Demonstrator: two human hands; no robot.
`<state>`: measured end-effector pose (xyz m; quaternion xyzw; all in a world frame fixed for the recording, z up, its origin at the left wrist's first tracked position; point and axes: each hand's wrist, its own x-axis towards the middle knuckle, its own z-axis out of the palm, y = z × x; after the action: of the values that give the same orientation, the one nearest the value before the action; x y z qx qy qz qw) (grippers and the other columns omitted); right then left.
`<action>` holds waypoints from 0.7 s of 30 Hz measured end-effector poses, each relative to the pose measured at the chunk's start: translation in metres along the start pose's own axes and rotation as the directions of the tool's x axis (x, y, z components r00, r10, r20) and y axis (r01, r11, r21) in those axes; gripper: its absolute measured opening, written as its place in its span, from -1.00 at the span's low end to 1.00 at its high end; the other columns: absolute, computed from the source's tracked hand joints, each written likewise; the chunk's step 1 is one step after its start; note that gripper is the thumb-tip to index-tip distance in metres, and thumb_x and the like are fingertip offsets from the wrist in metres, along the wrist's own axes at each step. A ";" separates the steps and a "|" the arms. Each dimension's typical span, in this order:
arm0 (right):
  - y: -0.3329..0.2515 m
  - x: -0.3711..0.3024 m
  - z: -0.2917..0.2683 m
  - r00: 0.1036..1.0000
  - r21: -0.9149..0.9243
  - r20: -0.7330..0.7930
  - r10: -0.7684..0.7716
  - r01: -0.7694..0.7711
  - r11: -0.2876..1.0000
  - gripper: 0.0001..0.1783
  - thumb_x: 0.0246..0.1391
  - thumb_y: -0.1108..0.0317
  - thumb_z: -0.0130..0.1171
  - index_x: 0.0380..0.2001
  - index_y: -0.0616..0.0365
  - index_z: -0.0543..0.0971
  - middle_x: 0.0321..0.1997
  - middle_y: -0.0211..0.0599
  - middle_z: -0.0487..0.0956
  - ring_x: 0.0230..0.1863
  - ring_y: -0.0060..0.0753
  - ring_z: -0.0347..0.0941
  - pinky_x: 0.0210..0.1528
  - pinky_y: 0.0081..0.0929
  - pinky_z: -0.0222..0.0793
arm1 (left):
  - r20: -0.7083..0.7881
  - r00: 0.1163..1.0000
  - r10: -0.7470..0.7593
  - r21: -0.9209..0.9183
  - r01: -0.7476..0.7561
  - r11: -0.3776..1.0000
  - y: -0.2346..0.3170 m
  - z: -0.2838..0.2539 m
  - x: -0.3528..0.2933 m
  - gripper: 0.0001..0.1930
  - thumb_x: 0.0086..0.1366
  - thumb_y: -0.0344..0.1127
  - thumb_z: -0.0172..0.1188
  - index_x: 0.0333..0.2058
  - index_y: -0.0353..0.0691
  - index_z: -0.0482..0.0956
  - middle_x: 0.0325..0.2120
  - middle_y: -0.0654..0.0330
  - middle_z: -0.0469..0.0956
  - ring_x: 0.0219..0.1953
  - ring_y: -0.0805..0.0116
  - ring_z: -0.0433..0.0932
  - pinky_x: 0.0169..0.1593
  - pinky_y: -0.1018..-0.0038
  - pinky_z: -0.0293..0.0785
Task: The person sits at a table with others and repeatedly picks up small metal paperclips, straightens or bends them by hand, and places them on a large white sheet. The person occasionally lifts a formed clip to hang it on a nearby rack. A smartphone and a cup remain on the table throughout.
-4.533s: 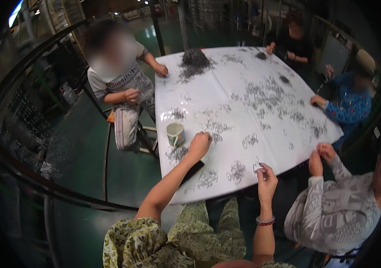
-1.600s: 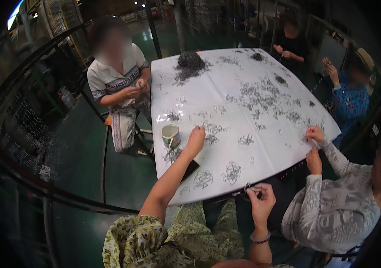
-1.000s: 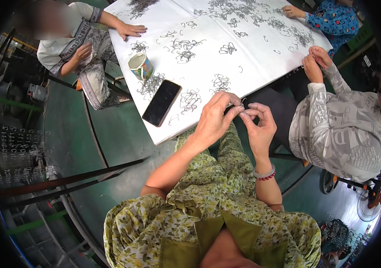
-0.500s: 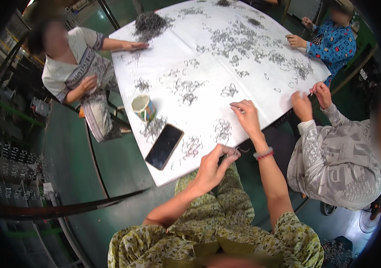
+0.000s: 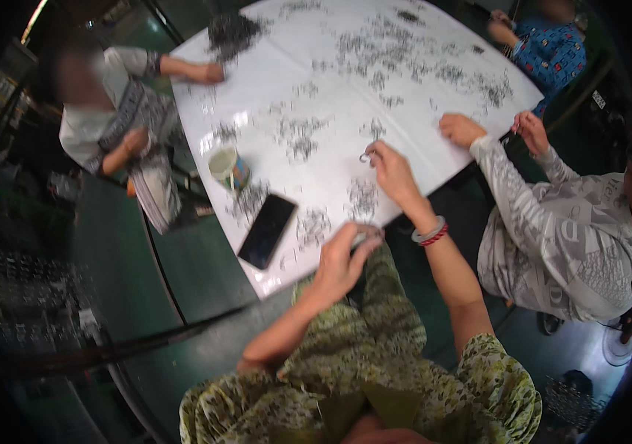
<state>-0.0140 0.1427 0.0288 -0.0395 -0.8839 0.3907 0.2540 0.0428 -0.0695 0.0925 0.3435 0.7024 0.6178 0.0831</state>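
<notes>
Right hand [image 5: 396,177]: fingers are pinching a small, curved dark hook [image 5: 364,157] over the white tabletop [image 5: 413,133].
Left hand [image 5: 339,260]: fingers are meeting near its edge; contents blurred.

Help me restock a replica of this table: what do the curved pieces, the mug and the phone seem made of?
Curved pieces: probably metal wire, being thin, dark and bent; blur hides the finish.
Mug: ceramic or plastic, finish unclear; pale inside, coloured pattern outside.
Phone: likely glass-fronted, its face flat, smooth and black.
</notes>
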 end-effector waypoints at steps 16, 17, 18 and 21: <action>-0.131 -0.059 -0.099 0.978 0.201 0.127 0.167 -0.191 0.961 -0.66 -0.03 0.61 0.27 -0.12 0.27 0.53 -0.55 -0.31 0.60 -0.53 -0.63 0.48 -0.48 -0.64 0.34 | 0.009 0.995 0.096 0.072 -0.097 0.993 -0.014 0.007 0.001 -0.77 0.19 -0.42 0.28 -0.20 -0.30 0.48 -0.30 0.01 0.55 -0.20 0.01 0.54 -0.15 0.24 0.46; -0.124 -0.063 -0.096 0.986 0.243 0.064 0.155 -0.166 0.956 -0.76 -0.05 0.61 0.31 -0.25 0.31 0.57 -0.52 -0.30 0.63 -0.51 -0.63 0.53 -0.49 -0.65 0.36 | -0.012 0.990 0.141 0.089 -0.140 0.986 -0.018 0.007 0.001 -0.73 0.19 -0.40 0.30 -0.16 -0.29 0.49 -0.25 0.00 0.55 -0.15 0.02 0.54 -0.11 0.25 0.46; -0.122 -0.066 -0.096 0.982 0.265 0.057 0.178 -0.187 0.946 -0.79 -0.05 0.61 0.32 -0.28 0.32 0.58 -0.52 -0.31 0.63 -0.52 -0.64 0.53 -0.50 -0.66 0.36 | -0.030 0.982 0.187 0.105 -0.183 0.977 -0.023 0.006 0.004 -0.69 0.18 -0.38 0.31 -0.11 -0.29 0.49 -0.20 0.00 0.56 -0.11 0.03 0.54 -0.07 0.27 0.47; -0.115 -0.074 -0.099 0.964 0.325 0.032 0.265 -0.261 0.909 -0.87 -0.06 0.61 0.33 -0.38 0.35 0.60 -0.51 -0.33 0.63 -0.53 -0.66 0.51 -0.52 -0.69 0.34 | -0.092 0.992 0.086 0.265 -0.059 0.962 -0.063 -0.023 0.030 -0.62 0.16 -0.34 0.33 -0.03 -0.22 0.54 -0.20 0.04 0.60 -0.10 0.10 0.58 -0.04 0.29 0.50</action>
<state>0.1128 0.1099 0.1357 -0.1181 -0.7918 0.5620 0.2078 -0.0158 -0.0706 0.0479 0.3447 0.7682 0.5390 -0.0218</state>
